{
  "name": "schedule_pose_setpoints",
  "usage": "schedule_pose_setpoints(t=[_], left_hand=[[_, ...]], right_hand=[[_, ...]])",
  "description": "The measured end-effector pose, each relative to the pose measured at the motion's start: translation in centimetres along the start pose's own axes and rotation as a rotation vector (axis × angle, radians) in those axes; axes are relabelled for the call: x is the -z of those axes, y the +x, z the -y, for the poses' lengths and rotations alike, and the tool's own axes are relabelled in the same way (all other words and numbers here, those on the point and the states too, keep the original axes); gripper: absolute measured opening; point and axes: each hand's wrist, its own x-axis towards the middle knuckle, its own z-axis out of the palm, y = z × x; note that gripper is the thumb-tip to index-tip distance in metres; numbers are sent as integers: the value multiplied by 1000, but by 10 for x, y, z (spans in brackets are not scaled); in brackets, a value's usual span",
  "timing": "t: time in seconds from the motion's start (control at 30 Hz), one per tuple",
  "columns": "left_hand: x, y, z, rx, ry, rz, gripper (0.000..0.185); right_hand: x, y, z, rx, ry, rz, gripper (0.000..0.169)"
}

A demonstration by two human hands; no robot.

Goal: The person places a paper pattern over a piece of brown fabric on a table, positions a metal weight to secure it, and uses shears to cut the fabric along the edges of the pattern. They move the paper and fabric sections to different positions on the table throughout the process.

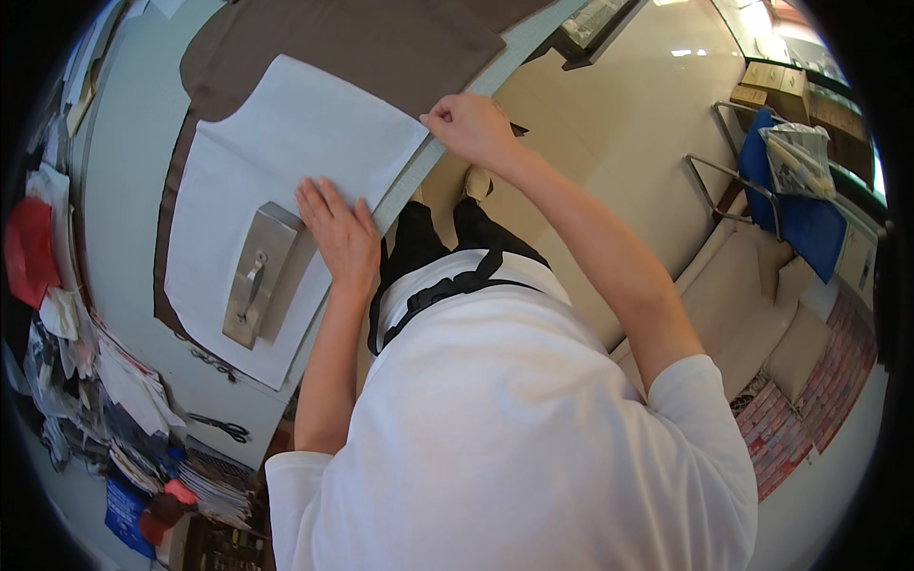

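A white pattern piece (321, 121), paper or stiff cloth, lies over dark brown fabric (343, 43) on the table. My left hand (341, 232) rests palm down on the white piece, fingers extended and thumb apart. Just left of those fingers stands a metal block weight (264, 275) with a bow handle, pressing on the white piece. At the table's edge, the fingertips of my right hand (468, 127) are pinched at the right corner of the white piece. Whether they also take in the brown fabric beneath is hidden.
Black-handled scissors (221, 426) lie on the pale table (125, 214), near a stack of papers (214, 485). Bags and a red item (32, 250) crowd the far left. A blue chair (792, 214) and a beige sofa (742, 271) stand to the right.
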Motion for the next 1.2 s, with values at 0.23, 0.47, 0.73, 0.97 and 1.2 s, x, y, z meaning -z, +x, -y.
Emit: schedule_pose_setpoints(t=[0.23,0.47,0.73,0.97,1.2], left_hand=[[-22,23,-14,-39,109,-33,67],[-30,40,-24,-31,110,-29,70],[-26,43,-22,-71,-45,-82,64],[-14,45,-50,-73,-252,-193,37],[11,52,-15,654,-831,-179,22]], right_hand=[[0,4,6,-6,58,146,35],[-4,3,12,145,-57,64,32],[-4,7,30,83,71,181,28],[-1,13,39,142,230,274,27],[20,-21,-7,142,180,199,26]])
